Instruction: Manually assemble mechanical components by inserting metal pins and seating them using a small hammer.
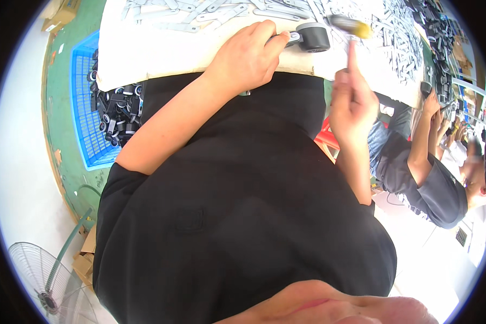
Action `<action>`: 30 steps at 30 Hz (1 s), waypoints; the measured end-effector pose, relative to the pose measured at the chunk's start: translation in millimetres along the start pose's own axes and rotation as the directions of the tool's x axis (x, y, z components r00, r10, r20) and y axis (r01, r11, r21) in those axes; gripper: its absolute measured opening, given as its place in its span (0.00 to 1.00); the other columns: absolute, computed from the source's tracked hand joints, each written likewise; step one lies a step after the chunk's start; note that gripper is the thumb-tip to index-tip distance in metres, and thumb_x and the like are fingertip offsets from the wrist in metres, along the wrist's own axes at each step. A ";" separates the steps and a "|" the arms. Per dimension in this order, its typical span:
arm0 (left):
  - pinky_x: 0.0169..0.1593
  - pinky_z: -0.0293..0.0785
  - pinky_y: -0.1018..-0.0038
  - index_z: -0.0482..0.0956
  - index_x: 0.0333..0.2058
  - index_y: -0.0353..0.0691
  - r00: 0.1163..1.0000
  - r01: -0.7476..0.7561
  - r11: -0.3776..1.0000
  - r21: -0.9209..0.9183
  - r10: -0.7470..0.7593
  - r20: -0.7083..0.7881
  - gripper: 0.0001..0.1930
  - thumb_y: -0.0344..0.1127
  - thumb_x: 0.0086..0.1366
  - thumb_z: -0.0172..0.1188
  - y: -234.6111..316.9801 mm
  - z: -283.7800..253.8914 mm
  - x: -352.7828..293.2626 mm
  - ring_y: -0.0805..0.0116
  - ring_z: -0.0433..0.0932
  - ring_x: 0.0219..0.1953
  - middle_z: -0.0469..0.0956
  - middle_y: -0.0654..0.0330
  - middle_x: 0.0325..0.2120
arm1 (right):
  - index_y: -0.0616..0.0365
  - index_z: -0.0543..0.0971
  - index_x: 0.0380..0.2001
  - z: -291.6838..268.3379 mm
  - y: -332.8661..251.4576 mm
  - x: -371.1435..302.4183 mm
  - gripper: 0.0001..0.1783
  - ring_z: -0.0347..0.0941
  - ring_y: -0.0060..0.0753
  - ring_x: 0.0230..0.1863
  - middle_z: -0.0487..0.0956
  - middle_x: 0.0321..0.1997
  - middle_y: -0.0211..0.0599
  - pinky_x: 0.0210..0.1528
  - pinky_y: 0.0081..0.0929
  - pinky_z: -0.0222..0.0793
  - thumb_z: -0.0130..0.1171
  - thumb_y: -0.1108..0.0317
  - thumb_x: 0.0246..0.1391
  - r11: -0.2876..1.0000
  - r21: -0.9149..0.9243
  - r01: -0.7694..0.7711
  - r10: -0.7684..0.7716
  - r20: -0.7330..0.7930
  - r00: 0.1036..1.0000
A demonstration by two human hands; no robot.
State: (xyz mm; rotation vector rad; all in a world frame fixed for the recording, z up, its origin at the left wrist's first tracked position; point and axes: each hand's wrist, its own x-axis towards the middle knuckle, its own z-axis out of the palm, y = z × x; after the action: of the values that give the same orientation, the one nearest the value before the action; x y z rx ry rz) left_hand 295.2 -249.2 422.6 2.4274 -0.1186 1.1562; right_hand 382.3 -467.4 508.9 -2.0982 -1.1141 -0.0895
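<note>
My left hand [247, 56] is closed around the narrow arm of a black part with a round, wheel-like end [314, 39], holding it on the pale worktop [183, 46]. A light metal piece shows between the fingers and that round end. To the right, my right hand [353, 105] grips a mallet [356, 27] by its handle, with the forefinger stretched along it. The mallet's dark and yellow head is blurred by motion, and it is raised just right of the black part.
Flat grey metal strips [216, 12] lie across the far worktop, with a denser heap [397, 43] at right. A blue basket [81, 108] of black parts stands at left; a fan [48, 299] is at lower left. A co-worker [421, 173] works at right beside more black parts.
</note>
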 end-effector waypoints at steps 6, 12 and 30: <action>0.36 0.78 0.66 0.82 0.45 0.33 1.000 0.007 1.000 0.009 -0.007 0.003 0.16 0.22 0.56 0.65 1.0 0.1 0.6 0.59 0.77 0.33 0.71 0.57 0.33 | 0.55 0.75 0.70 14.9 -3.8 2.6 0.35 0.73 0.39 0.27 0.75 0.28 0.42 0.37 0.30 0.75 0.52 0.86 0.59 0.994 -0.094 0.049 -0.033 0.162 0.986; 0.35 0.78 0.66 0.82 0.45 0.34 1.000 -0.011 1.000 0.005 0.012 -0.027 0.16 0.22 0.56 0.66 -2.7 1.8 -0.7 0.59 0.78 0.33 0.71 0.58 0.33 | 0.60 0.59 0.78 3.8 -12.4 -1.3 0.31 0.61 0.09 0.23 0.71 0.28 0.22 0.25 0.12 0.61 0.43 0.77 0.75 0.985 0.168 0.049 -0.022 -0.162 0.987; 0.45 0.82 0.68 0.83 0.45 0.38 0.939 0.344 0.909 -0.234 -0.333 0.089 0.16 0.32 0.59 0.74 -0.7 -21.6 -1.0 0.59 0.85 0.40 0.84 0.58 0.38 | 0.58 0.84 0.54 17.8 43.6 -7.4 0.15 0.63 0.10 0.25 0.74 0.25 0.18 0.29 0.14 0.59 0.64 0.73 0.65 0.820 0.381 -0.427 0.473 -0.033 0.880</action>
State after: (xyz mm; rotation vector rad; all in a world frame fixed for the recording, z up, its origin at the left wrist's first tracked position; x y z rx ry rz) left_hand 279.2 -239.4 433.5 2.1477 0.1348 0.8718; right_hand 405.1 -476.1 467.9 -1.9271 -0.4829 0.1986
